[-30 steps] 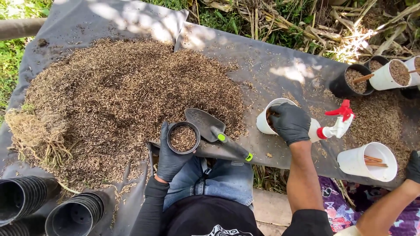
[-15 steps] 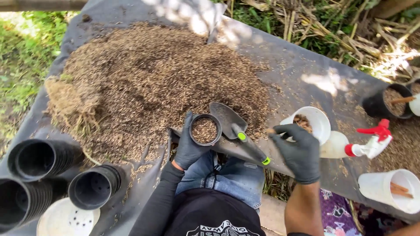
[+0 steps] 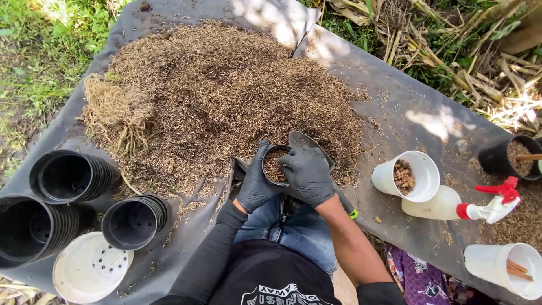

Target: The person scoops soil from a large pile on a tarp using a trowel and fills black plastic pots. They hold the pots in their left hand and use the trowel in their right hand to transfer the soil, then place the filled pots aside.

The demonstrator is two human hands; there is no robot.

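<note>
So no real labels or signs anywhere on the table, just plain containers. On the right there's a white foam cup standing upright with brown bits inside, and touching its lower right side lies a white spray bottle on its side, red trigger head pointing right. Bottom right corner has another white cup with a few brown sticks in it, and at the far right edge a black pot filled with husk mix and a stick poking out. On the left, three stacks of black nursery pots lie tipped with their mouths facing up toward the camera, and a white round pot with drain holes sits just below them.

The main thing is a small black pot, round, upright, mouth facing up, filled nearly to the rim with the same brown husky stuff. It's at the near edge of the big husk pile on the grey sheet, right above the person's lap.

The left hand, in a black glove, is wrapped around the pot's left side, gripping it. The right hand, also gloved, rests over the pot's right rim with fingers curled down onto the filling. It hides most of a garden trowel lying behind the pot: blade pointing up-left into the pile, handle running down-right, green tip showing by the forearm.
</note>
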